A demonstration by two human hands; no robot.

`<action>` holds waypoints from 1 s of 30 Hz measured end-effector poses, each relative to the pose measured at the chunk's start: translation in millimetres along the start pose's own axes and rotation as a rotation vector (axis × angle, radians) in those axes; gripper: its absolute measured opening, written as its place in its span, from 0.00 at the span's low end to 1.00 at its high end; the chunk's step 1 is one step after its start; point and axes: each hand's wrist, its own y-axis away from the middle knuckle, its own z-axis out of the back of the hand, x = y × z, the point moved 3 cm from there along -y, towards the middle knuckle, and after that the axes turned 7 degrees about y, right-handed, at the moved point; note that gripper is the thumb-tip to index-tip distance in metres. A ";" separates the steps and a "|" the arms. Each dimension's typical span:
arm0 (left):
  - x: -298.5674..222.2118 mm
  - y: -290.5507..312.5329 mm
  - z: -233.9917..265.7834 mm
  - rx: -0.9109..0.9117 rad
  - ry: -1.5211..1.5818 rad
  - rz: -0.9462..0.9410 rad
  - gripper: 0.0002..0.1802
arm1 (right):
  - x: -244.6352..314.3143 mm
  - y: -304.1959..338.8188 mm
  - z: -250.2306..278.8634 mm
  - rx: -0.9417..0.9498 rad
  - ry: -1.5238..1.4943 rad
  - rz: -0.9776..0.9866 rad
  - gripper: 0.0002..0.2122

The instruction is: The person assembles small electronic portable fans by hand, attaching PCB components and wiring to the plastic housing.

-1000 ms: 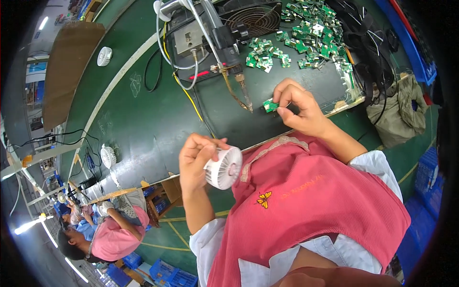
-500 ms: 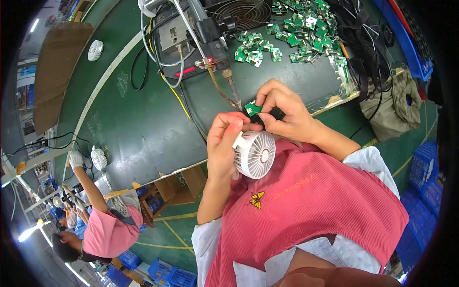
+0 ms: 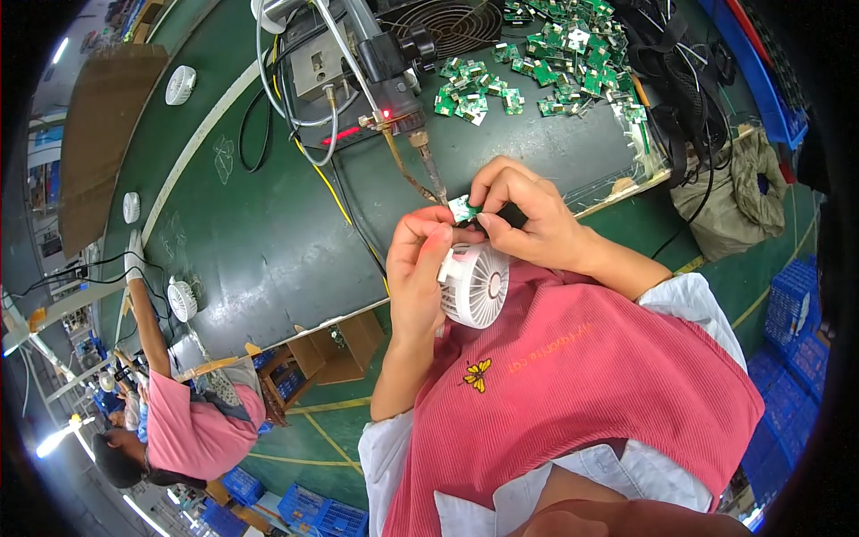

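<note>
My left hand is closed around a white handheld fan, its round grille turned toward my right. Between the fingertips of my right hand is a small green circuit board. The board sits just above the left fingertips, close under the tip of a fixed soldering iron. Whether the tip touches it I cannot tell. A brownish feed tube slants down beside the iron. Red light falls on my left fingers.
The soldering stand rises from the green bench. Many circuit boards lie at the back right, near black cables. White fans stand at the left, where a co-worker reaches over the bench.
My right hand has brought the circuit board slightly left, tilting it so its face looks paler. At the left, the co-worker's arm has stretched farther out, and another white fan shows by that hand.
</note>
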 end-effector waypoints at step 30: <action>-5.4 11.6 10.6 0.186 -0.153 0.106 0.02 | 15.6 26.6 11.8 0.224 -0.439 -0.176 0.04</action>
